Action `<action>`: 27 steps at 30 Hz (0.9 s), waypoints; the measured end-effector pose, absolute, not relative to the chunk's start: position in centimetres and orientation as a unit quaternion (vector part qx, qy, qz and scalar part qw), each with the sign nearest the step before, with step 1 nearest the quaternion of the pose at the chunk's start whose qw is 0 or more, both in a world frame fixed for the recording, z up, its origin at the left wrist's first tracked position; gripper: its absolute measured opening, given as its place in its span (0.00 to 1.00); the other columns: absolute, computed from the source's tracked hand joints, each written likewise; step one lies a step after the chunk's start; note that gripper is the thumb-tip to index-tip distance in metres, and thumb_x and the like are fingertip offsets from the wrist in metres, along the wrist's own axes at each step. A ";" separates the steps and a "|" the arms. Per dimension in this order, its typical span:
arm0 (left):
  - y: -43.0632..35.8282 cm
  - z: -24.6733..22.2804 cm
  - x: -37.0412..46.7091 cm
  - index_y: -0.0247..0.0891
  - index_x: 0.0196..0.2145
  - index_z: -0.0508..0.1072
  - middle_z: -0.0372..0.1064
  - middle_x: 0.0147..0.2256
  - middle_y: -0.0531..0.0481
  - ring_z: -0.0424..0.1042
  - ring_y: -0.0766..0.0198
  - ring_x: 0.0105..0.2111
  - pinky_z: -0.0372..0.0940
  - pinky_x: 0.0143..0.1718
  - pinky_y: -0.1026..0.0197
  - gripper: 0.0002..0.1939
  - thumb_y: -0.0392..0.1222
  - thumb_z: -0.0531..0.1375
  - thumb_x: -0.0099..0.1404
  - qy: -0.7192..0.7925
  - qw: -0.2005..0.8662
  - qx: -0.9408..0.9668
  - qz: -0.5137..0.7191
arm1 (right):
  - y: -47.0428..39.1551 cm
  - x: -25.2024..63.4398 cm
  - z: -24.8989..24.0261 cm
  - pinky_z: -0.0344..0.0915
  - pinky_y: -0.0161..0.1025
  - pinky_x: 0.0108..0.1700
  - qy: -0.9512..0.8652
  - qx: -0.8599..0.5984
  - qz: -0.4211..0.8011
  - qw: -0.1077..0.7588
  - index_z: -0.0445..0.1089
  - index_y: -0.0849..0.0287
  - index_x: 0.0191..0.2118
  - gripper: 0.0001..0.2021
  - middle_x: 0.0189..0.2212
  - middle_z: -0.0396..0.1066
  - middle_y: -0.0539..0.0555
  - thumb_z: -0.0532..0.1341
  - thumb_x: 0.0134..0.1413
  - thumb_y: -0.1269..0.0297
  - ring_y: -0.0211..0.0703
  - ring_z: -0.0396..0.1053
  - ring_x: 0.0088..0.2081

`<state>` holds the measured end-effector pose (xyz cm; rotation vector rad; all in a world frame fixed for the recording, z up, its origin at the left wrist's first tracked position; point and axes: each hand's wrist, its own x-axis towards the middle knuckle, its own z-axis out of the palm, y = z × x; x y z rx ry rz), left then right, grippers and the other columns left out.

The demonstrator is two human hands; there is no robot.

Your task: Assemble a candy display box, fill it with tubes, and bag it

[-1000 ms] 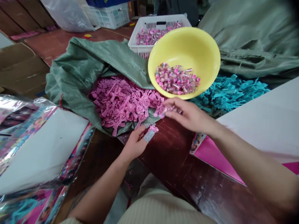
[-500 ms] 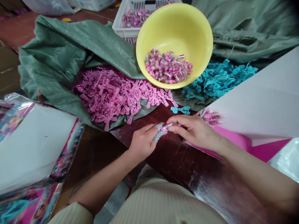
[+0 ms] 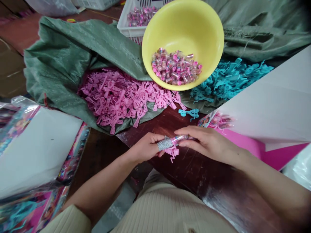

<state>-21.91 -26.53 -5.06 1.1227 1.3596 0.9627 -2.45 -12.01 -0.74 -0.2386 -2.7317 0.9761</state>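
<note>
Above the dark red table, my left hand (image 3: 148, 147), with grey wrapping on its fingers, is closed on a pink plastic clip-like piece (image 3: 173, 152). Its toothed edge and a thin hooked end stick out below the fingers. My right hand (image 3: 206, 140) pinches the far end of a small clear tube (image 3: 179, 139) with colourful bits inside. The tube's near end meets the left fingers; whether it sits in the pink piece is hidden. Beyond my hands lie a heap of similar pink pieces (image 3: 116, 97) and a single teal piece (image 3: 189, 113).
A yellow basin (image 3: 194, 26) holding several clear tubes leans at the back, before a white crate (image 3: 131, 30). Green sacks (image 3: 60, 55) surround the pink heap. A teal heap (image 3: 230, 81) lies right, near a white-and-pink box (image 3: 269, 113). Packaged goods (image 3: 36, 145) are at left.
Both hands have moved slightly down, toward my body. The left hand has turned, so more of the pink piece and the clear tube shows now.
</note>
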 end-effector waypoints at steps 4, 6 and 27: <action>-26.6 -4.8 -21.4 0.36 0.19 0.67 0.62 0.18 0.56 0.58 0.70 0.22 0.52 0.27 0.66 0.18 0.41 0.57 0.67 0.592 0.495 0.476 0.421 | -12.5 -2.3 -0.6 0.70 0.40 0.44 -0.945 -0.068 0.300 0.115 0.70 0.54 0.50 0.10 0.42 0.77 0.54 0.57 0.70 0.57 0.44 0.76 0.42; -26.8 -4.8 -21.0 0.36 0.19 0.66 0.60 0.19 0.57 0.58 0.70 0.22 0.52 0.27 0.66 0.17 0.39 0.57 0.66 0.598 0.475 0.487 0.424 | -12.8 -2.2 -0.8 0.70 0.40 0.43 -0.948 -0.074 0.288 0.110 0.70 0.55 0.49 0.09 0.41 0.77 0.54 0.57 0.71 0.58 0.44 0.75 0.41; -25.9 -6.2 -20.1 0.35 0.41 0.77 0.70 0.35 0.52 0.64 0.68 0.33 0.59 0.36 0.65 0.14 0.48 0.67 0.63 0.545 0.481 0.453 0.515 | -14.8 -0.6 -4.0 0.74 0.39 0.50 -0.730 -0.245 0.608 0.195 0.73 0.53 0.51 0.14 0.42 0.79 0.51 0.67 0.61 0.58 0.39 0.76 0.43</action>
